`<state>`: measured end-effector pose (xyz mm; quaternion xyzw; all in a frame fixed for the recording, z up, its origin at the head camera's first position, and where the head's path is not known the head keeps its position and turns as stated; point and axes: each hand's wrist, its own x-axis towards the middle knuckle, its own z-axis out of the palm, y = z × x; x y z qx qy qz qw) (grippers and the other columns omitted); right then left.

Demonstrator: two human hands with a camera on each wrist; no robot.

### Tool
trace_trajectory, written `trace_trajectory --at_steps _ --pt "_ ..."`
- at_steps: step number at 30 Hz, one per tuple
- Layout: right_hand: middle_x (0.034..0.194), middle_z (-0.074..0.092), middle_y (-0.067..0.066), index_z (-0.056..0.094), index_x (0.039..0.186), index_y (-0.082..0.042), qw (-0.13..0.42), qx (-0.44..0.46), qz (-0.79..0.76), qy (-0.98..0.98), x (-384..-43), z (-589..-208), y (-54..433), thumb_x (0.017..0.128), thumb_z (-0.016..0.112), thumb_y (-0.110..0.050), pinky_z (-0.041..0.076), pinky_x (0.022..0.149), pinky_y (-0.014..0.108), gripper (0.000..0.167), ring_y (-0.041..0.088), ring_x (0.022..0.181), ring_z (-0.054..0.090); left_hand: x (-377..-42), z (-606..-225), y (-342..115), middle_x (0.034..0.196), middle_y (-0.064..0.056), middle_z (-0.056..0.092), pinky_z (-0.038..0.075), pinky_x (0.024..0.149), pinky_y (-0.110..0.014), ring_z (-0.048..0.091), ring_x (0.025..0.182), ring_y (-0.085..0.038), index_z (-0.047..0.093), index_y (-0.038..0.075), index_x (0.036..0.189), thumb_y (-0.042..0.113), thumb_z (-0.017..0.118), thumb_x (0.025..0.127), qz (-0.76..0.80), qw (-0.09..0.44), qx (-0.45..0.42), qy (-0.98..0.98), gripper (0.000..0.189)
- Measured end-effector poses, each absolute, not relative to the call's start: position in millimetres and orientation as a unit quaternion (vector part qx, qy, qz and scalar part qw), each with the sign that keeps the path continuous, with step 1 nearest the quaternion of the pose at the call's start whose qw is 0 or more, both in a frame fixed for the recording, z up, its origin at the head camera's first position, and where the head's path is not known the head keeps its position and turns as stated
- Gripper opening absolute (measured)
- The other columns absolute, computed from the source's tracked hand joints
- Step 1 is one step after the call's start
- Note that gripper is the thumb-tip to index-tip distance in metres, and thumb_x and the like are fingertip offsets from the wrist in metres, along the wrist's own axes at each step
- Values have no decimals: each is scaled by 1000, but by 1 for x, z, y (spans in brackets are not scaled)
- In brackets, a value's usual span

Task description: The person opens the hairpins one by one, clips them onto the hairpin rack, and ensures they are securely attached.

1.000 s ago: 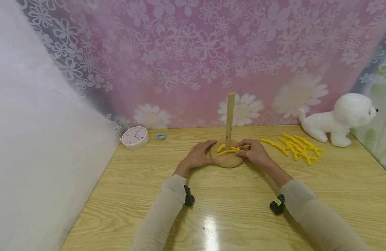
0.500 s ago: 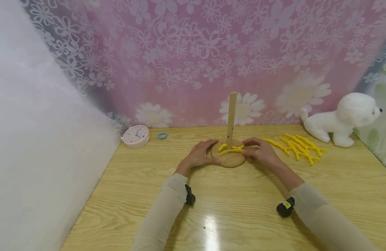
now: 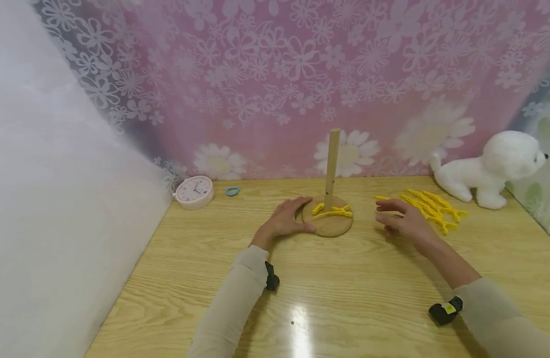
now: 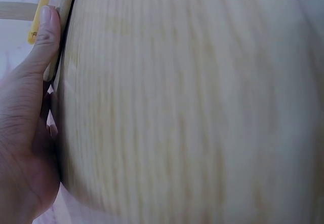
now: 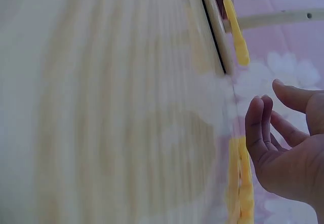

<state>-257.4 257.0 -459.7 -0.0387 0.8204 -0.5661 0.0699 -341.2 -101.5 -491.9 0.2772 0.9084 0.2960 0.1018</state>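
Note:
A round wooden base (image 3: 327, 230) lies on the table with a wooden rod (image 3: 332, 166) standing upright from it. Yellow branch-shaped pieces (image 3: 332, 214) lie on the base around the rod's foot. My left hand (image 3: 284, 220) holds the base by its left edge, thumb at the front and fingers toward the back. In the left wrist view its thumb (image 4: 44, 36) lies along the base's edge. My right hand (image 3: 409, 224) is to the right of the base, holding nothing, its fingers loosely bent. It partly hides several more yellow branch-shaped pieces (image 3: 435, 205) on the table.
A pink clock (image 3: 194, 192) and a small blue ring (image 3: 232, 191) lie at the back left. At the back right sits a white plush dog (image 3: 494, 166). A pink floral curtain (image 3: 275, 89) hangs behind the table, and a white wall (image 3: 69, 189) borders the left.
My right hand has let go of the yellow piece on the base and moved right, toward the other yellow pieces. The left hand keeps its place at the base.

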Motion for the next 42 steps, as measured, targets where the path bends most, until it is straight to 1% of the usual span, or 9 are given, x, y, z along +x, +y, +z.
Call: trace_trajectory --at_steps 4,9,12,15,23,30,37,38,42 --pt "148 50 25 41 156 2 65 -36 -559 826 -249 -460 274 104 67 -33 62 72 29 68 15 83 68 -340 -491 -101 171 2 28 7 131 -44 14 160 -27 30 32 165 58 80 86 300 99 276 908 97" --pt "128 62 -11 48 152 -4 49 -28 -553 831 -240 -460 296 102 69 -32 63 72 28 61 14 83 70 -340 -490 -100 171 1 28 6 131 -43 15 160 -26 30 30 166 57 80 87 300 98 277 908 97" --pt "111 66 -22 55 146 -9 36 -16 -552 833 -237 -461 308 101 71 -28 63 66 30 51 15 74 69 -340 -490 -100 171 1 28 6 131 -43 14 160 -26 29 31 166 58 80 86 299 100 277 908 98" --pt "100 71 -16 57 142 -12 21 -7 -535 844 -237 -462 318 101 72 -27 63 62 33 47 17 68 67 -341 -491 -101 171 1 28 7 131 -44 14 160 -26 29 32 165 58 80 87 298 96 276 909 97" --pt "85 71 9 51 148 -2 14 -15 -479 878 -247 -463 327 104 68 -22 58 55 35 52 20 63 61 -339 -488 -101 170 2 30 7 131 -43 18 160 -24 31 31 165 57 80 87 299 92 278 908 96" --pt "73 63 16 54 145 3 34 -21 -438 898 -254 -463 327 104 65 -15 49 49 32 46 18 56 55 -339 -489 -100 171 1 29 7 131 -44 17 160 -24 31 30 165 56 80 87 299 93 278 908 96" --pt "125 67 32 75 123 -2 -30 -58 -322 945 -260 -462 318 96 74 -14 40 53 27 30 21 63 53 -340 -489 -101 172 1 27 6 131 -41 15 160 -24 29 31 166 57 80 87 300 101 277 907 97" --pt "122 68 31 76 122 -3 -33 -61 -316 946 -260 -462 316 96 75 -14 38 52 27 28 19 62 50 -339 -489 -101 172 1 27 6 131 -41 15 160 -24 29 31 166 56 80 87 301 101 277 907 96" --pt "73 68 19 77 121 -5 -20 -62 -323 944 -258 -461 310 97 73 -14 33 41 27 26 12 45 33 -339 -489 -100 171 1 28 6 131 -42 17 160 -23 29 31 166 56 80 87 299 98 278 907 96"
